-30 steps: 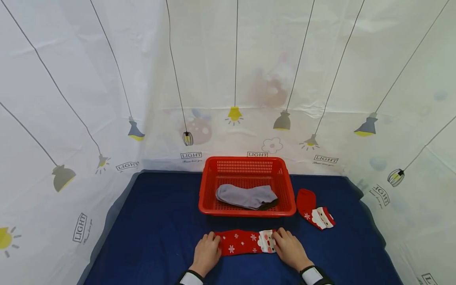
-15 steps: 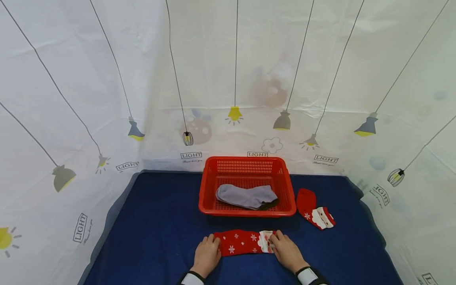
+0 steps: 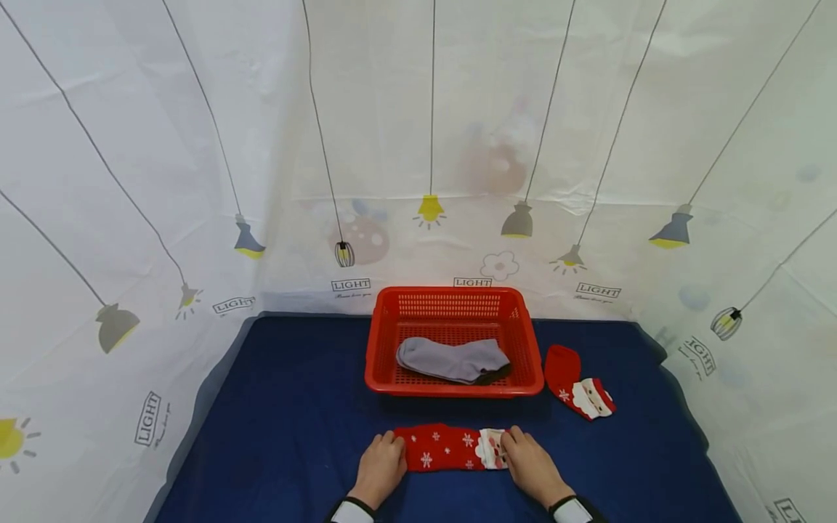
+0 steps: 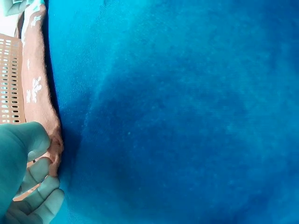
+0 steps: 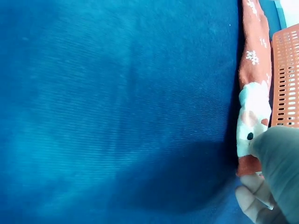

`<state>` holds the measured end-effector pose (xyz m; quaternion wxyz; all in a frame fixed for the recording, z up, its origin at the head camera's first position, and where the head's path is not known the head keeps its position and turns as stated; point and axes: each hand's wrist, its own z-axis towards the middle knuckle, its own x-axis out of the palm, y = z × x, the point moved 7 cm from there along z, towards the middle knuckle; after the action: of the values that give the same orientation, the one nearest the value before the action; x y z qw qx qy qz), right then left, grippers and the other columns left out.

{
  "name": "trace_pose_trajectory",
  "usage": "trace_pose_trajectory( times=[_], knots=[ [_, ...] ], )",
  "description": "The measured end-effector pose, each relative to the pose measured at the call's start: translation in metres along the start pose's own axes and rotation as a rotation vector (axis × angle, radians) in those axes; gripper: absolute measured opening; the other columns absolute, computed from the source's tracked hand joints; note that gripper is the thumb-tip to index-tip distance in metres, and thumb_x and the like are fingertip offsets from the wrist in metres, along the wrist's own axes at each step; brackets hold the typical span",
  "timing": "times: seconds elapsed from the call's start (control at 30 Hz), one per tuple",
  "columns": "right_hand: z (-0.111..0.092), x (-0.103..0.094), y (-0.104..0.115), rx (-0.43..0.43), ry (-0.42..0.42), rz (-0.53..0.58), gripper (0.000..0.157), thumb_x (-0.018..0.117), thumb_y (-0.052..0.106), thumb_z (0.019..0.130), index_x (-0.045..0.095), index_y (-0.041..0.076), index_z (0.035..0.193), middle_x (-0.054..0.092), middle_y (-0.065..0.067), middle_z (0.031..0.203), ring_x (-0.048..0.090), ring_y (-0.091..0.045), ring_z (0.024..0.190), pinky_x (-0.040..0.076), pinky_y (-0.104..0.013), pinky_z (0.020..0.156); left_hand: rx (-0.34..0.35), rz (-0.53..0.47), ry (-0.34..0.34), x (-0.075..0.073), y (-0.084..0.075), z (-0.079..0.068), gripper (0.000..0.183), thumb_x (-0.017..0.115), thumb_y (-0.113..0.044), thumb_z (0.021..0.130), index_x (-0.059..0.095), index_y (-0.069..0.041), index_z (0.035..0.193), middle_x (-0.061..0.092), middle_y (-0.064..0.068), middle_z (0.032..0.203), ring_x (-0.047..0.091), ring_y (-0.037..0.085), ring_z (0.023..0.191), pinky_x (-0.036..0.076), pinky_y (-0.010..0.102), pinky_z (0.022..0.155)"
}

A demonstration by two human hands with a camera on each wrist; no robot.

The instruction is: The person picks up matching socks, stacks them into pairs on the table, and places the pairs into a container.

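A red sock (image 3: pixel 439 448) with white snowflakes and a Santa-face cuff lies stretched crosswise in front of the basket. My left hand (image 3: pixel 381 465) pinches its plain red end; the thumb and fingers close on the fabric in the left wrist view. At the other end, my right hand (image 3: pixel 532 465) grips the white cuff, its thumb on top and fingers under the red edge in the right wrist view. My fingers hide parts of both ends. A matching red sock (image 3: pixel 564 370) lies bent to the right of the basket, with its Santa cuff toward the right.
Behind the held sock stands a red plastic basket (image 3: pixel 451 391). Inside it rest grey socks (image 3: pixel 451 359) with something dark beneath them. Dark blue cloth (image 3: pixel 288 407) covers the table, and a white sheet printed with lamps (image 3: pixel 392 131) surrounds it on three sides.
The right hand has shifted slightly left and farther over the cuff, then a little toward me with the sock. My left hand has barely moved. The basket and the other socks stay put.
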<state>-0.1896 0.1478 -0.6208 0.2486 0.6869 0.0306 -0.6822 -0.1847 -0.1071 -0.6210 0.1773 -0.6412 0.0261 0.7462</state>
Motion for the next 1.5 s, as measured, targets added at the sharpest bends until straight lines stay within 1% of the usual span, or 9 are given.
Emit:
trace_pose_trajectory(
  times=[0.2,0.37,0.6,0.77,0.87,1.13,1.3,1.37,1.5],
  knots=[
    [-0.009,0.003,-0.002,0.048,0.062,0.008,0.018,0.074,0.007,0.087,0.057,0.013,0.088,0.046,0.001,0.083,0.045,-0.015,0.068,0.041,-0.028,0.058,-0.001,-0.011,0.034,0.000,0.000,-0.004,0.018,0.081,-0.010,0.076,0.063,-0.013,0.074,0.053,0.002,0.072,0.048,0.017,0.062,0.045,0.029,0.057],
    [-0.012,0.005,-0.005,0.058,0.067,-0.013,0.020,0.076,0.010,0.085,0.057,0.014,0.089,0.046,0.002,0.082,0.044,-0.014,0.068,0.038,-0.027,0.057,-0.019,0.004,0.021,0.001,0.003,-0.007,0.019,0.082,-0.011,0.074,0.063,-0.013,0.073,0.052,0.001,0.071,0.047,0.017,0.062,0.044,0.029,0.056],
    [-0.007,0.001,0.001,0.010,0.016,-0.090,0.022,0.080,0.020,0.083,0.060,0.018,0.092,0.046,0.005,0.084,0.040,-0.011,0.074,0.035,-0.026,0.063,-0.010,0.051,-0.038,-0.002,-0.002,-0.002,0.025,0.084,-0.013,0.072,0.059,-0.015,0.073,0.051,0.001,0.073,0.047,0.017,0.066,0.042,0.030,0.059],
    [0.003,0.002,0.014,-0.072,-0.022,-0.077,0.020,0.078,0.019,0.085,0.061,0.018,0.094,0.048,0.006,0.084,0.042,-0.010,0.073,0.036,-0.024,0.062,0.044,0.030,-0.063,0.002,-0.014,0.001,0.024,0.085,-0.017,0.072,0.065,-0.015,0.086,0.056,0.002,0.084,0.049,0.018,0.074,0.046,0.031,0.065],
    [0.007,0.005,0.020,-0.100,-0.013,-0.051,0.017,0.075,0.016,0.087,0.062,0.017,0.098,0.050,0.003,0.086,0.043,-0.011,0.073,0.039,-0.023,0.061,0.065,0.014,-0.062,0.006,-0.020,0.001,0.026,0.086,-0.017,0.073,0.070,-0.015,0.094,0.058,0.002,0.088,0.051,0.017,0.077,0.049,0.030,0.069],
    [0.008,0.015,0.012,-0.012,0.080,0.011,0.019,0.073,0.012,0.089,0.062,0.017,0.104,0.053,0.001,0.091,0.047,-0.014,0.077,0.047,-0.028,0.062,0.047,0.002,-0.016,0.011,-0.020,-0.003,0.031,0.087,-0.018,0.073,0.074,-0.014,0.101,0.058,0.002,0.093,0.050,0.017,0.078,0.050,0.028,0.070],
    [0.008,0.020,0.003,0.055,0.123,0.038,0.019,0.075,0.015,0.089,0.062,0.018,0.102,0.054,0.001,0.094,0.049,-0.014,0.081,0.051,-0.033,0.068,0.033,0.001,-0.035,0.012,-0.016,-0.005,0.031,0.088,-0.018,0.072,0.075,-0.014,0.101,0.058,0.001,0.093,0.050,0.016,0.078,0.049,0.028,0.069],
    [0.008,0.020,0.001,0.060,0.126,0.040,0.018,0.075,0.015,0.089,0.061,0.018,0.101,0.053,0.002,0.094,0.048,-0.014,0.081,0.050,-0.032,0.068,0.031,0.007,-0.045,0.012,-0.015,-0.006,0.031,0.088,-0.018,0.072,0.074,-0.015,0.100,0.057,0.001,0.093,0.050,0.016,0.077,0.049,0.028,0.068],
    [0.008,0.016,0.002,0.016,0.099,0.009,0.020,0.075,0.017,0.088,0.062,0.017,0.102,0.053,0.002,0.091,0.047,-0.013,0.079,0.049,-0.031,0.067,0.027,0.013,-0.037,0.011,-0.015,-0.005,0.031,0.088,-0.018,0.072,0.074,-0.015,0.100,0.057,0.002,0.093,0.050,0.017,0.077,0.048,0.029,0.069]
  ],
)
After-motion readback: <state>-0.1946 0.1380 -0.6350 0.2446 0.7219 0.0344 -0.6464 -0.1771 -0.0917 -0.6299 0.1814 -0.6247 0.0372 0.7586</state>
